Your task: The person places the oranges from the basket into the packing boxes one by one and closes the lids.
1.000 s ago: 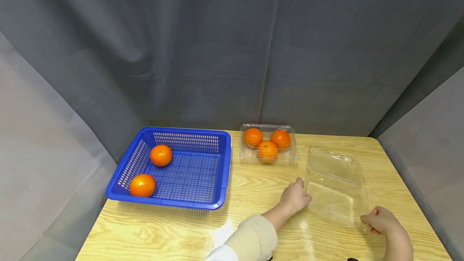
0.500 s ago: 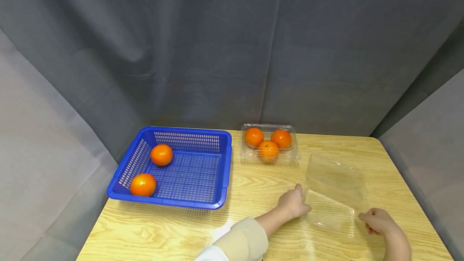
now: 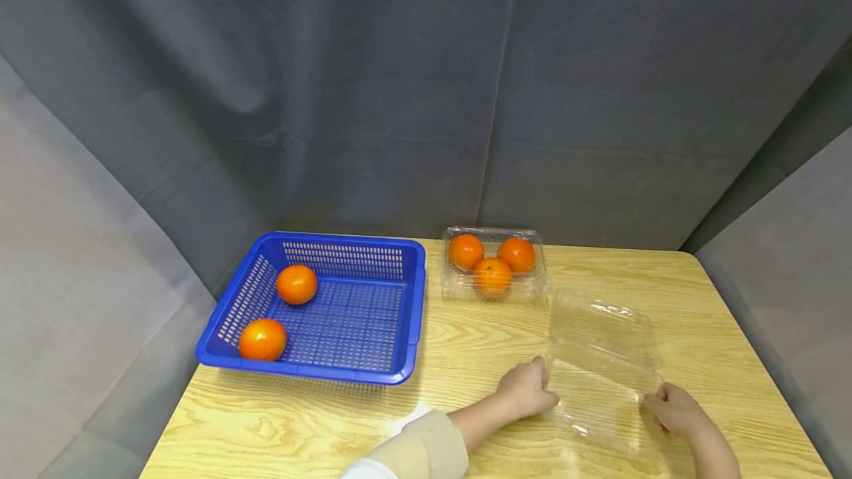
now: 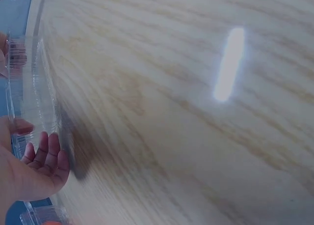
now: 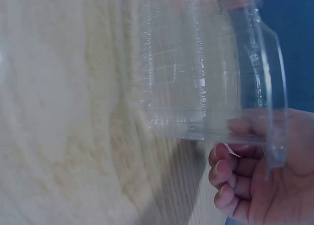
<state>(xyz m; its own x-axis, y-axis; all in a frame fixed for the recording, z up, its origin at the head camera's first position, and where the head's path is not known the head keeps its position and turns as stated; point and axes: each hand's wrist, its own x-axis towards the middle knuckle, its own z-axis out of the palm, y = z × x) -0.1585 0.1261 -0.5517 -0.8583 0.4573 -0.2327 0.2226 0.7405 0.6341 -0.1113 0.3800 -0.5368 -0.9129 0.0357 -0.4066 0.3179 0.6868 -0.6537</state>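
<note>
A clear plastic clamshell container lies open at the right of the table, its lid half toward the back. My left hand pinches its left edge, thumb on the inside and fingers outside, as the left wrist view shows the hand at the clear wall. On the opposite side my right hand grips the right edge. In the right wrist view the thumb of that hand shows through the clear plastic, the other fingers curled beneath.
A second clear container with three oranges stands at the table's back edge. To the left is a blue plastic basket holding two oranges. A grey curtain hangs behind the wooden table.
Both hands have moved left and toward the table's front with the clear container between them. The basket and the filled container stay in place.
</note>
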